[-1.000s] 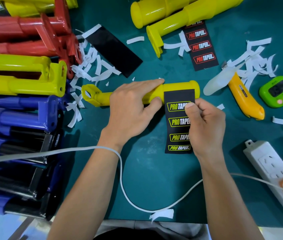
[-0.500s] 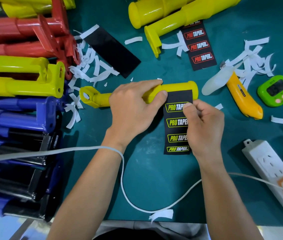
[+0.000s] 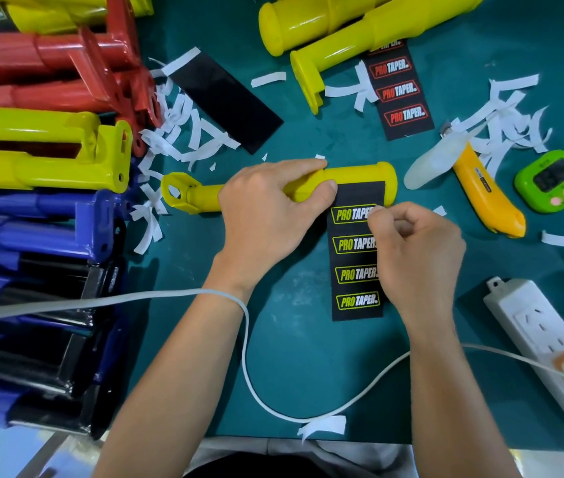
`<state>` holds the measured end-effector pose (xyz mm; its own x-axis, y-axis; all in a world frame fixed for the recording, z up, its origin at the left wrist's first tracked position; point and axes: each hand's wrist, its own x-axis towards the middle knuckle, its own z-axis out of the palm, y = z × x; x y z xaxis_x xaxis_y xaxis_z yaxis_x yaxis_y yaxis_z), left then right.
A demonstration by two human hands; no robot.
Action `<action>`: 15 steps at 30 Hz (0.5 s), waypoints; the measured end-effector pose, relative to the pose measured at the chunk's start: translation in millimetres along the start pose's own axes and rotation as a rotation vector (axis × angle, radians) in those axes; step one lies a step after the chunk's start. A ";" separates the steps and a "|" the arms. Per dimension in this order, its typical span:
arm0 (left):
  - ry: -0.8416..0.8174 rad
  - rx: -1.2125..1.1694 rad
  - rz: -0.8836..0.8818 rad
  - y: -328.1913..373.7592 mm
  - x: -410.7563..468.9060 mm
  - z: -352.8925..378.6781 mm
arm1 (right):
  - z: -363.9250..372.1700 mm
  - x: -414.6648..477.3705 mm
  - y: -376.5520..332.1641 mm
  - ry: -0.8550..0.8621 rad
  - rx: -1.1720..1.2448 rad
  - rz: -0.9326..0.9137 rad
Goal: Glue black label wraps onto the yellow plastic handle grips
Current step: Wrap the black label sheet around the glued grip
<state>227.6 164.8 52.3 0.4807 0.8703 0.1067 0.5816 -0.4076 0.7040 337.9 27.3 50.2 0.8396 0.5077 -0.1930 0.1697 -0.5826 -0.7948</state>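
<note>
- The yellow handle grip (image 3: 360,175) lies crosswise on the green mat (image 3: 308,357), its ring end to the left and its thick rounded end to the right.
- The left hand (image 3: 266,215) grips the middle of the handle from above. Its fingers curl over the far side, and the thumb tip presses at the label's upper left corner.
- The black label wrap (image 3: 356,257) has its top edge on the thick end of the handle. The rest lies flat on the mat toward the person and shows four yellow-green "PRO TAPER" logos.
- The right hand (image 3: 415,243) sits just right of the label and over its right edge, fingers curled. Thumb and forefinger pinch that edge beside the topmost logo — just below the handle.
- The two hands sit close together, with the label's top strip between them.
- Right of the handle lie a yellow utility knife (image 3: 484,198) and a green timer (image 3: 553,182), with a white power strip (image 3: 543,336) nearer the person.
- A second label with red logos (image 3: 399,94) lies farther back — partly under another yellow handle.
- White paper strips (image 3: 184,132) are scattered over the mat.
</note>
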 end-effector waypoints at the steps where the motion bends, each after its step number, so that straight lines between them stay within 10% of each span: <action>1: -0.002 -0.002 -0.004 0.5 0.0 -0.3 | -3.8 -1.1 -1.5 0.074 -0.095 -0.022; 6: -0.005 0.004 -0.008 1.3 0.4 -1.5 | -4.4 -12.6 -21.1 0.292 -0.123 -0.214; 15: -0.011 -0.007 -0.017 0.3 0.8 -1.6 | 25.7 11.6 -28.6 0.093 -0.076 -0.307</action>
<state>227.1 165.8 53.7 0.4783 0.8739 0.0872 0.5851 -0.3912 0.7104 329.5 66.1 55.9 0.7862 0.6089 0.1057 0.4574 -0.4583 -0.7621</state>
